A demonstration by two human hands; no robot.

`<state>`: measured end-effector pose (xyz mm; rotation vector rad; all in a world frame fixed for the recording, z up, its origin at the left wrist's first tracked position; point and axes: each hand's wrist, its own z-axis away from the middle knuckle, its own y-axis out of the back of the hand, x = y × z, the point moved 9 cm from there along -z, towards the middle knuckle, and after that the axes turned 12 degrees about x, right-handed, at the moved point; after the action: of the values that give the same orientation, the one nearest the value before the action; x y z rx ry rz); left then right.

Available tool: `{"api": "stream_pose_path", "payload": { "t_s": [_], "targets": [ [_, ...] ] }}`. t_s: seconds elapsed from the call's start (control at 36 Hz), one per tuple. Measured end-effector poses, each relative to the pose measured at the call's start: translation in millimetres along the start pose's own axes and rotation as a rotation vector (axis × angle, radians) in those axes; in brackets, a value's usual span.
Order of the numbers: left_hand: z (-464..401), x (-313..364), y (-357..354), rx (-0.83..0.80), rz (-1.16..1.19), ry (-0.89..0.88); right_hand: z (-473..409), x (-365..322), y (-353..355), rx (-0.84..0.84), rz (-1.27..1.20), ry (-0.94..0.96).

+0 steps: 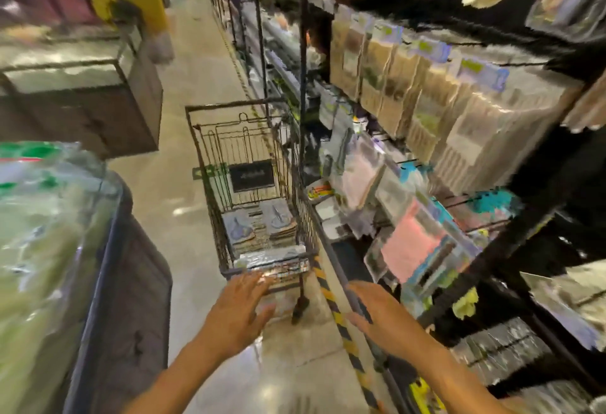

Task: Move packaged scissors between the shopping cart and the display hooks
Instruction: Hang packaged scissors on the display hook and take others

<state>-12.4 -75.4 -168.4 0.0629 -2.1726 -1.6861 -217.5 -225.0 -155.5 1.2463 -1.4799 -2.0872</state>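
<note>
Black metal display rack (511,203) fills the right side, its hooks crowded with hanging clear-plastic packets (contents too smeared to read), some tan, some pink and teal. Dark wire shopping cart (252,184) stands in the aisle just left of the rack, its right side close against the rack's lower edge. Left of the cart, a low bin piled with green-tinted plastic-wrapped goods (49,249); farther up the aisle on that same side, a brown glass-topped counter (82,92). Pale glossy floor (183,158) runs beneath and beyond the cart. A yellow-and-black striped strip (341,325) on the floor runs along the rack's foot, right of the cart's near wheel. Inside the cart, flat carded packs of scissors (259,223) lie in stacks on the basket floor, blue-grey cards face up, with more shiny packs at the near end. Left hand (242,308) is extended toward the cart's near rim, fingers straight and slightly spread, holding nothing; contact with the rim cannot be told through the blur. Right hand (377,312) is to the right of the cart, over the rack's bottom edge, fingers straight and loosely together, thumb apart, empty.
</note>
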Motion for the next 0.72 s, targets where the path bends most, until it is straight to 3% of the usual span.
{"api": "stream_pose_path", "payload": {
  "t_s": [0.19, 0.44, 0.72],
  "targets": [
    [9.5, -89.9, -11.8, -0.005, -0.011, 0.156, -72.7, -23.6, -60.1, -0.098, 0.016, -0.011],
    [6.9, -145.6, -52.7, -0.159, 0.098, 0.362, -146.0, -22.7, -103.9, -0.197, 0.069, 0.074],
    [-58.1, -177.7, -96.1, -0.204, 0.121, 0.485, -247.4, 7.9, -116.5, -0.248, 0.042, 0.096]
  ]
}}
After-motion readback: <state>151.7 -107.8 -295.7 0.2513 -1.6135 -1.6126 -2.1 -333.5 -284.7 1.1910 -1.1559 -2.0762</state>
